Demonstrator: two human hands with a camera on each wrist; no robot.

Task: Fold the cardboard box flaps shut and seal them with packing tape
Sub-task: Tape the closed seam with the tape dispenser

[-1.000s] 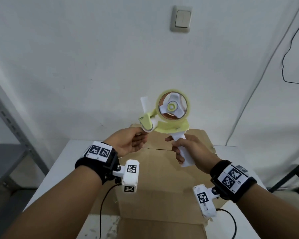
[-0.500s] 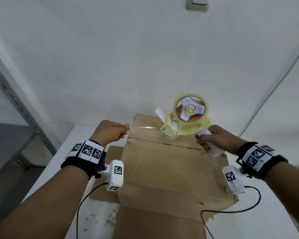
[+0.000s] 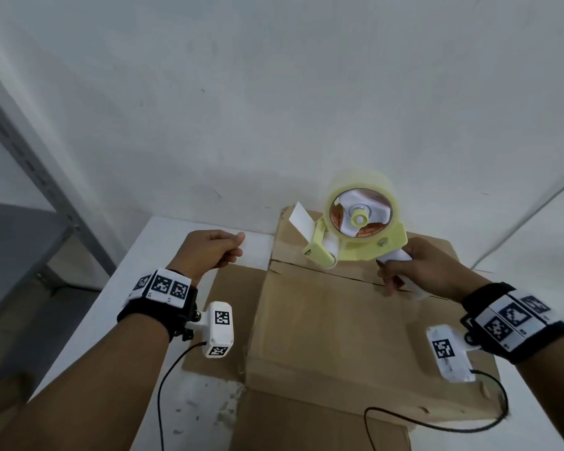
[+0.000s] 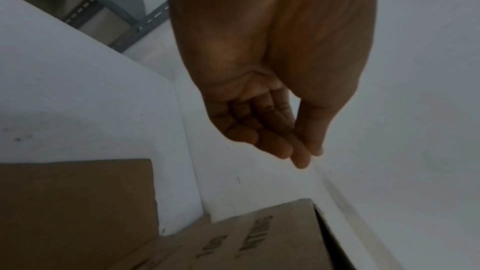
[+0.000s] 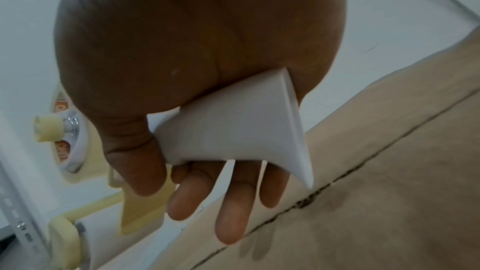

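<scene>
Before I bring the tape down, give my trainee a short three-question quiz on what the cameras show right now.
1. True or false: the right hand grips the tape dispenser by its white handle.
2. What does the left hand hold? A) the loose tape end B) a box flap C) nothing
3. Fill in: the seam between the two closed top flaps of the cardboard box shows ____ tape along it.

Key
1. True; in the right wrist view the fingers curl round the handle.
2. C; its fingers are loosely curled, beside the box and above the white table.
3. No.
</scene>
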